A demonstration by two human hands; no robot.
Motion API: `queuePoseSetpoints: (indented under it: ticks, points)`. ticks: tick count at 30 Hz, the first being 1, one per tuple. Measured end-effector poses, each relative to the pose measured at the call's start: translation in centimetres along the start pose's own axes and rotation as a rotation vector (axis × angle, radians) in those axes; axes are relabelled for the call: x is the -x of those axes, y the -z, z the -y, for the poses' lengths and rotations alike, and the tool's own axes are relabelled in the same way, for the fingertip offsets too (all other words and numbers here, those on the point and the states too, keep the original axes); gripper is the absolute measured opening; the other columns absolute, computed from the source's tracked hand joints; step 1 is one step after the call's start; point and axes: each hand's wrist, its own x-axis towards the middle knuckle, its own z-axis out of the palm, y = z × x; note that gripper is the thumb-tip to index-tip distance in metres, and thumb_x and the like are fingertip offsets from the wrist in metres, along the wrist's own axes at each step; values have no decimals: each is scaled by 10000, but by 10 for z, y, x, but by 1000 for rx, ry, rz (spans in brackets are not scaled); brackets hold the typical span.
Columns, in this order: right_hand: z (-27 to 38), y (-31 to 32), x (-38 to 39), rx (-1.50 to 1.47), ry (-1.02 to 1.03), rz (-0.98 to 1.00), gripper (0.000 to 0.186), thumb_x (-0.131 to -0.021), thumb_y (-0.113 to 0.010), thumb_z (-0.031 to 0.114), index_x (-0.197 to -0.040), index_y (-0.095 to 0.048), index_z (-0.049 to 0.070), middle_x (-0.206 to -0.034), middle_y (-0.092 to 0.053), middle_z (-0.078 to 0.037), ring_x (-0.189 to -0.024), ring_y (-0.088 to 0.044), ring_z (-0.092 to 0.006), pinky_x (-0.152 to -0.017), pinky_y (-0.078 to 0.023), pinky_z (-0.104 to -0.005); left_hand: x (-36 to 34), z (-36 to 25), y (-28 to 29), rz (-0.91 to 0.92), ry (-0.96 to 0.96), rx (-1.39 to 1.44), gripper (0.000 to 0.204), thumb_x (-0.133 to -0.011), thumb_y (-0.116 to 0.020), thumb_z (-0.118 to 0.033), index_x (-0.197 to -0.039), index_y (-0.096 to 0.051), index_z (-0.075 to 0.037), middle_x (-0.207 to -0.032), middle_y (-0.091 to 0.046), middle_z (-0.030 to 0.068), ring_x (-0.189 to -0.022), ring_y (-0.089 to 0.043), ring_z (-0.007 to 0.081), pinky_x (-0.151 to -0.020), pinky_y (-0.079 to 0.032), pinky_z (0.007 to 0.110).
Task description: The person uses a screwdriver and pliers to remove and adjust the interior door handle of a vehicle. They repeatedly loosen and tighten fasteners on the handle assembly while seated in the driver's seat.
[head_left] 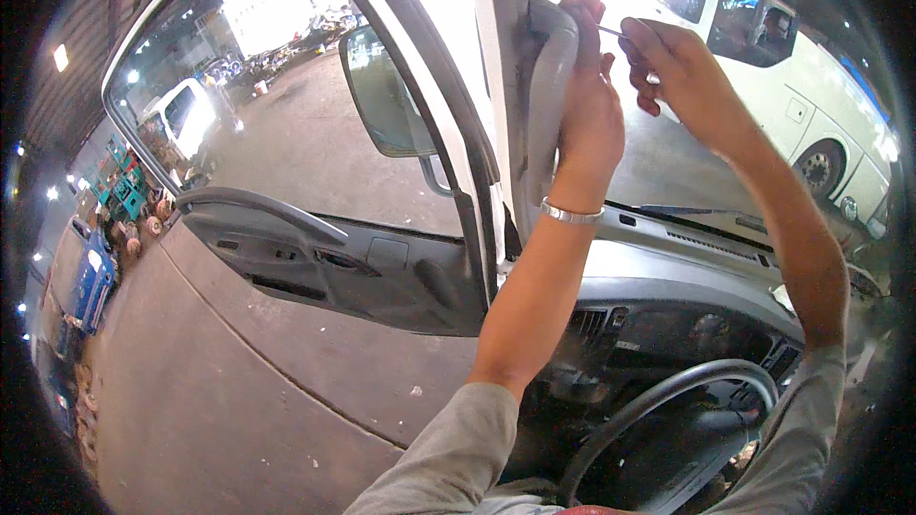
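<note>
Pinches one end of a thin, pale metal shaft (611, 31) in the partly closed right hand (676, 67). Points the shaft leftward to the raised left hand (592, 105), close beside a curved, smooth grey grab handle (553, 86) on the light-coloured windscreen pillar (504, 38). Bends the left fingers partly upward; cannot tell of any grip on handle or shaft. Wears a silver metal band (572, 215) on the left wrist, above a round grey steering wheel (711, 371).
</note>
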Motion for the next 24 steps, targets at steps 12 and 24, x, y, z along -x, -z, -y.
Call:
queuePoseSetpoints:
  ticks: [12, 24]
  points:
    - [-25, 16, -2, 773, 630, -90, 340, -884, -747, 221, -1174, -646, 74, -1005, -671, -76, -830, -649, -221, -726, -544, -363, -6, 9, -4, -95, -151, 608, 451, -1070, -489, -195, -1496, -419, -65, -1535, -441, 133, -1416, -382, 248, -1152, -301, 447]
    - [12, 17, -6, -299, 45, 166, 488, -1072, -472, 394, -1137, -610, -70, -636, -539, -66, -458, -484, -130, -456, -396, -256, -24, -39, 22, -37, 407, 1649, 374, -1059, -545, -292, -1389, -523, -118, -1284, -584, -7, -1185, -531, 146, -1084, -404, 350]
